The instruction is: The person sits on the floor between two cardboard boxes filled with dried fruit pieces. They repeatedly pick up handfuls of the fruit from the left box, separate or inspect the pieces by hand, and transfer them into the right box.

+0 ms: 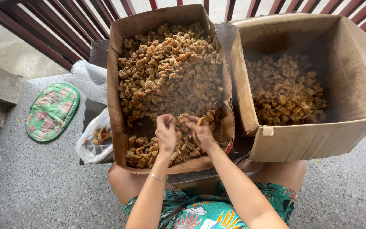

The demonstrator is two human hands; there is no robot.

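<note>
brown crispy chunks [170,72] heaped in open cardboard box [116,76]; piled high at far end

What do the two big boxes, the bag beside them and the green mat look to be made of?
The boxes look like plain brown cardboard: matte, with creased flaps. The bag seems thin clear plastic, wrinkled and see-through. The mat looks like quilted cloth, with stitched flowers and a green hem.
</note>
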